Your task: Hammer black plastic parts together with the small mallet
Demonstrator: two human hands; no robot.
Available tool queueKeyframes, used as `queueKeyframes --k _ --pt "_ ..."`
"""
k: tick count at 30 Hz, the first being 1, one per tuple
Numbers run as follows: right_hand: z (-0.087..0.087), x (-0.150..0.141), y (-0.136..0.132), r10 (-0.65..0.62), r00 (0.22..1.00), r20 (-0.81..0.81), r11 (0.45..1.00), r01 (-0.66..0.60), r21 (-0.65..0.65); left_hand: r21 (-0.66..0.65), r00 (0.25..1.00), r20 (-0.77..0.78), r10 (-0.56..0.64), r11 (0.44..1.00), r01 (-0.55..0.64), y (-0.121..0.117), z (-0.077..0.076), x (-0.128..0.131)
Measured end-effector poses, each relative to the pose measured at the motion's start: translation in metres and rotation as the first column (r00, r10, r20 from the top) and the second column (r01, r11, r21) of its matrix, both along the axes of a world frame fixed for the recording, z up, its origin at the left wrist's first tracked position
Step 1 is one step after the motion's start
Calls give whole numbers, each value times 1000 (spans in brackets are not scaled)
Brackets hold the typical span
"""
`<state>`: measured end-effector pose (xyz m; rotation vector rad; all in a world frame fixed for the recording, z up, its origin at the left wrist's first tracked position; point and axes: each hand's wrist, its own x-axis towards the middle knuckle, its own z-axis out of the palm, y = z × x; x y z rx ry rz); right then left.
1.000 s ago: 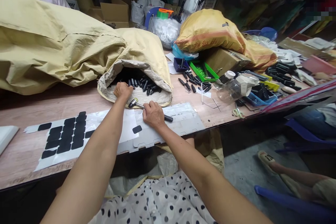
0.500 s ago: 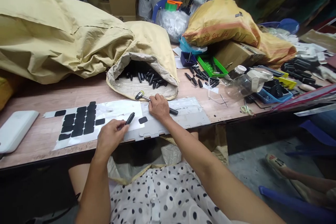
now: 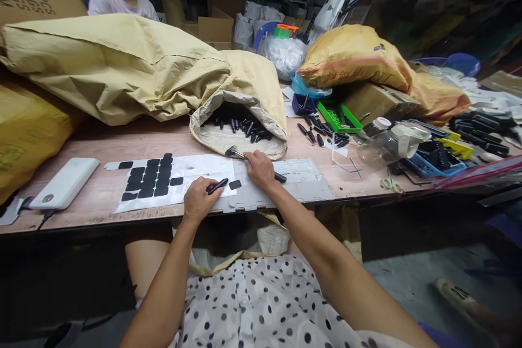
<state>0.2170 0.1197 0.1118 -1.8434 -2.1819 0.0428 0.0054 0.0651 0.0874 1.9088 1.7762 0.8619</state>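
My left hand point(image 3: 199, 198) pinches a small black tapered tube point(image 3: 218, 186), tilted low over the edge of a white sheet. My right hand point(image 3: 260, 167) is closed around a small hammer point(image 3: 241, 155). The hammer's head lies to the left, near the sack mouth, and its black handle end sticks out on the right. Between the hands a single black rounded square patch point(image 3: 235, 184) lies on the sheet's edge. Several more black patches point(image 3: 150, 176) sit in rows on the white sheet point(image 3: 190, 166). Beneath my hands is a grey flat board point(image 3: 302, 187).
An open beige sack point(image 3: 281, 144) holding several black tubes lies behind my hands. A white power bank point(image 3: 65, 182) rests on the left. To the right are a green tray point(image 3: 354, 126), a clear bottle point(image 3: 379, 148), scissors point(image 3: 391, 184) and loose tubes. A person point(image 3: 122, 2) is behind the sacks.
The view has swung left and up a little. My left hand has tipped the black tube flatter. My right hand stays closed on the hammer at about the same place on the board.
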Motion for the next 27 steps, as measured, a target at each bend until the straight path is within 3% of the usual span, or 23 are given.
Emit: queueKeyframes --k 6,11,21,27 --pt "-2 1 -47 131 967 -218 991 -127 32 -16 998 56 11 1000 -10 -1 -2 -2" --pt "-9 0 -80 214 940 -266 977 -211 42 25 998 67 21 999 -22 -3 -2 -2" --pt "-5 -6 -90 245 924 -293 969 -223 106 53 996 77 36 998 -40 -4 0 -1" --pt "1 -10 -95 313 929 -195 949 -300 94 26 995 92 32 999 -35 -5 4 -2"
